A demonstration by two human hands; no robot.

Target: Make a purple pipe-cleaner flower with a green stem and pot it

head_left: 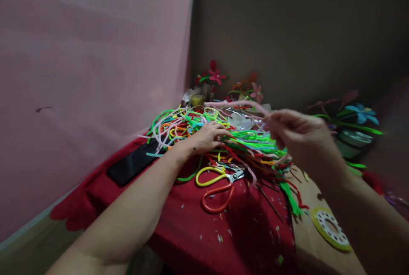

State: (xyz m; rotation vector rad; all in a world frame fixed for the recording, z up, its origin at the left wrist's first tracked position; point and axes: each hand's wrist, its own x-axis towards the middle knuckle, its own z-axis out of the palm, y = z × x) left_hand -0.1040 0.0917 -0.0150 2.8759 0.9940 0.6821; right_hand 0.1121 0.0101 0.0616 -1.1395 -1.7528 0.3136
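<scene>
A thick heap of coloured pipe cleaners (pixel 255 140), in green, white, red, orange and other colours, lies on the red cloth. My left hand (pixel 211 136) rests on top of it, fingers apart and pressing against the strands. Raised above the heap's right side, my right hand (pixel 295 128) pinches one end of a pale pink pipe cleaner (pixel 244 102), which stretches leftward in a gentle curve. Just in front of the heap lie scissors (pixel 220 181) with one yellow and one red handle, blades pointing right.
A black phone (pixel 134 166) lies on the left of the red cloth (pixel 191 228). A yellow tape roll (pixel 332 229) sits on the wooden surface at right. Pipe-cleaner flowers (pixel 217 74) stand behind, and a blue flower (pixel 361 114) rises from a pot (pixel 353 143). Pink wall (pixel 96 53) borders the left.
</scene>
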